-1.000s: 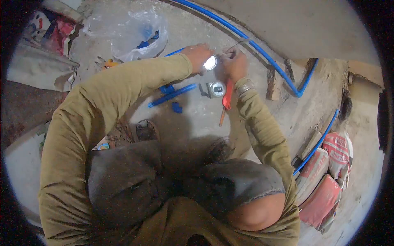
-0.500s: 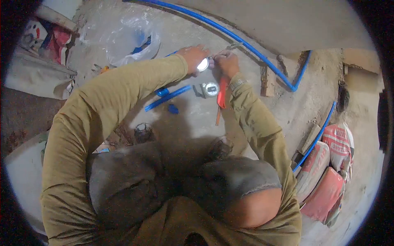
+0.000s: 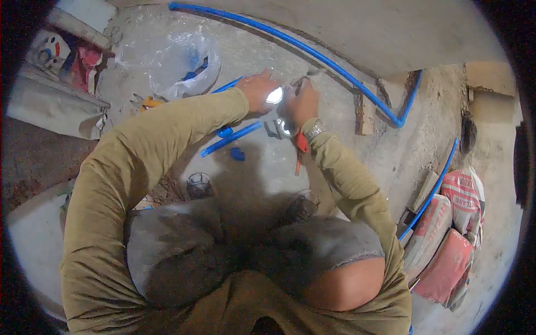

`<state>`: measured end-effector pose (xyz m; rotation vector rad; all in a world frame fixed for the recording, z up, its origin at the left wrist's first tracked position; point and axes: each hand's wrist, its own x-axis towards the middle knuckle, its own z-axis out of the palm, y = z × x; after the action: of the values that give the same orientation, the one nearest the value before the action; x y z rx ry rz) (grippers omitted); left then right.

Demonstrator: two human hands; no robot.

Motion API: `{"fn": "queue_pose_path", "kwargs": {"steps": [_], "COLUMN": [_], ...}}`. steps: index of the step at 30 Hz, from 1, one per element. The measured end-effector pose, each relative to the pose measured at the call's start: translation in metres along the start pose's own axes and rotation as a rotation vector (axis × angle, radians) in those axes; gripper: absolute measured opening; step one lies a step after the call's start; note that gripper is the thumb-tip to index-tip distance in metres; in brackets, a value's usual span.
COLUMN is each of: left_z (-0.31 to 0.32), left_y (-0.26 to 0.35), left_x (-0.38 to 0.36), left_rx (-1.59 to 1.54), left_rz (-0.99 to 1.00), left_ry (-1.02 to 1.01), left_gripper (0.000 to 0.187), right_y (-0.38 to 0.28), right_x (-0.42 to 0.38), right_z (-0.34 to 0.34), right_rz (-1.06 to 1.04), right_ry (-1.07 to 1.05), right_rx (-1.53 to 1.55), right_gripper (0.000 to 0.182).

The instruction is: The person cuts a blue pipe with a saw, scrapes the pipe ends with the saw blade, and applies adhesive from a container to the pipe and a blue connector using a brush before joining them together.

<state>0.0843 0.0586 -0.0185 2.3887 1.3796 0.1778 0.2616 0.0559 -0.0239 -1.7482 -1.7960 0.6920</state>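
My left hand (image 3: 258, 94) is closed around a blue pipe (image 3: 226, 85), which sticks out behind it to the left. A glaring white round spot (image 3: 274, 96) shows at its fingertips; glare hides what it is. Close by on the right, my right hand (image 3: 303, 103) has its fingers curled together, and what they hold is hidden. Below that hand lies a tape measure (image 3: 285, 128), partly covered. Beside it is a red-handled tool (image 3: 302, 143) with a thin brown end. A short blue pipe piece (image 3: 231, 139), a blue fitting (image 3: 224, 132) and a blue scrap (image 3: 238, 153) rest on the floor.
A clear plastic bag (image 3: 187, 67) with blue pieces lies at the upper left, near a yellow-handled tool (image 3: 151, 103). One long bent blue pipe (image 3: 312, 51) runs along the wall. Cement bags (image 3: 441, 245) and another blue pipe (image 3: 432, 190) are at the right.
My right hand has come down and now covers part of the tape measure and the red handle. My left hand has shifted slightly left and down, still closed on the pipe.
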Motion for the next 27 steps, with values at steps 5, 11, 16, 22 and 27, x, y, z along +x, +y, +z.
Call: {"fn": "queue_pose_path", "kwargs": {"steps": [5, 11, 16, 22, 27], "left_z": [-0.016, 0.010, -0.001, -0.006, -0.006], "left_y": [0.013, -0.010, -0.009, -0.001, 0.010], "left_x": [-0.007, -0.003, -0.002, -0.003, 0.003], "left_rx": [-0.056, -0.085, -0.130, -0.073, -0.115], "left_rz": [-0.093, 0.135, 0.064, -0.024, -0.155], "left_ry": [-0.139, -0.049, -0.037, -0.074, 0.041], "left_gripper": [0.060, 0.061, 0.060, 0.064, 0.071], "right_y": [0.033, 0.012, -0.006, 0.032, 0.009], "right_x": [0.014, 0.017, 0.007, 0.027, 0.026], "right_z": [0.007, 0.002, -0.007, 0.004, 0.000], "right_rz": [0.357, -0.023, -0.052, 0.498, -0.080], "right_ry": [-0.163, -0.030, -0.064, -0.335, -0.027], "right_rx": [0.590, 0.078, -0.034, 0.758, 0.019], "right_gripper": [0.025, 0.025, 0.025, 0.026, 0.028]}}
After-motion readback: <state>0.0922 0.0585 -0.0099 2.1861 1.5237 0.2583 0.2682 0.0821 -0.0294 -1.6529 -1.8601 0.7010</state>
